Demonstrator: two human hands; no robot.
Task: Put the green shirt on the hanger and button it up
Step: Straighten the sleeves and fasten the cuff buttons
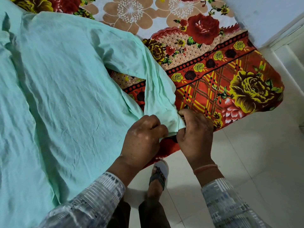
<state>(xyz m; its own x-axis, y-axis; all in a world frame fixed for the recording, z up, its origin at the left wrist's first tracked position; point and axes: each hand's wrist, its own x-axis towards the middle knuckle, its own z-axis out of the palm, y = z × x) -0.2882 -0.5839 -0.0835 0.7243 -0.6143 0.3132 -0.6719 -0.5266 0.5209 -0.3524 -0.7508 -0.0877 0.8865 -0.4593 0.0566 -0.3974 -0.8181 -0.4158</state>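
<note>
The pale green shirt [62, 89] lies spread and wrinkled over the left part of the bed. One sleeve [158, 89] runs down toward the bed's near edge. Its cuff end sits between my two hands. My left hand [143, 137] pinches the cuff from the left with closed fingers. From the right, my right hand [195, 134] grips the same cuff end. No hanger is in view. The shirt's buttons are hidden.
A floral bedsheet [222, 76] in red, yellow and tan covers the bed, and its corner hangs at the right. White floor tiles [256, 162] lie below and to the right. My sandalled foot [158, 176] stands by the bed. A white wall [266, 15] rises at the upper right.
</note>
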